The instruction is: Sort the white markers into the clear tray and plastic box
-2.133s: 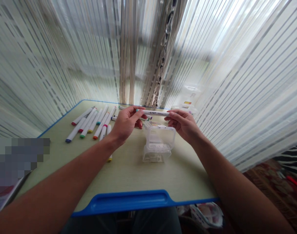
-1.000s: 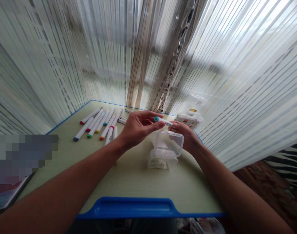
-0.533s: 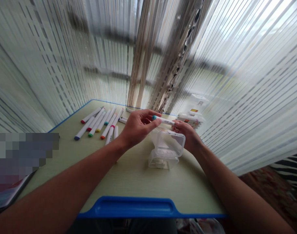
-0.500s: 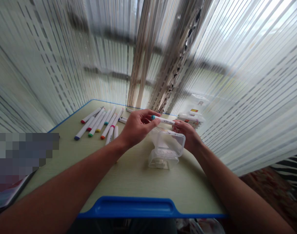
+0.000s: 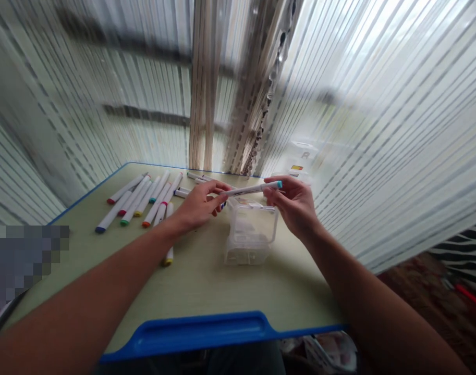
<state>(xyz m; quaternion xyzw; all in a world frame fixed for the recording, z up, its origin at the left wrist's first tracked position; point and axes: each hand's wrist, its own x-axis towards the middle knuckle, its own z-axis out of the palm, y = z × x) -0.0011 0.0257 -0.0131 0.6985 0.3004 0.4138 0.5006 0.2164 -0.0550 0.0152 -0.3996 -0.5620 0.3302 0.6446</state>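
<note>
A white marker [image 5: 247,190] with a turquoise end lies nearly level between my two hands, above a clear plastic box [image 5: 249,255]. My left hand [image 5: 202,204] pinches its left end between thumb and fingers. The turquoise end is at my right hand [image 5: 290,200], whose thumb and fingers close around that part. The box stands on the table with its clear lid [image 5: 255,224] raised. Left of my left hand lie several white markers [image 5: 142,195] with coloured ends, roughly side by side. One yellow-ended marker [image 5: 168,256] lies close to my left forearm.
The pale table [image 5: 206,291] has a blue rim with a moulded blue tray [image 5: 198,333] at the near edge. Behind my right hand stands another clear case [image 5: 300,159] with its lid up. String curtains [image 5: 151,88] hang along the far side.
The marker has been turned around: its turquoise end was at my left hand and is now at my right. The view has shifted, so the table appears farther left.
</note>
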